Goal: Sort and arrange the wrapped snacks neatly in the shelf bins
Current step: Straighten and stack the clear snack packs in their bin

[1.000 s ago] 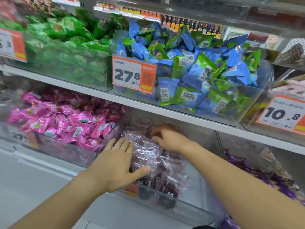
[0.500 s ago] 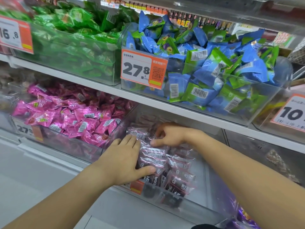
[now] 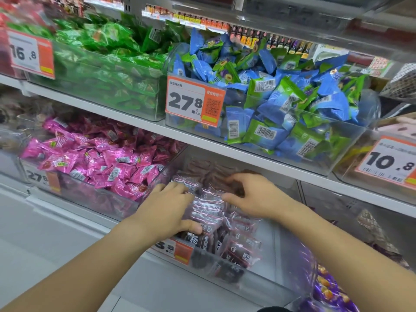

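Left hand (image 3: 166, 210) farther in, seemingly flat.

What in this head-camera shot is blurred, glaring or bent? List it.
Head view: motion blur smears the left edge, softening the 16.8 price tag and green snack bin; both hands, left hand and right hand, are slightly soft; the clear-wrapped dark snacks show white glare streaks; the 27.8 tag stays readable; wide-angle distortion slants the shelf edge.
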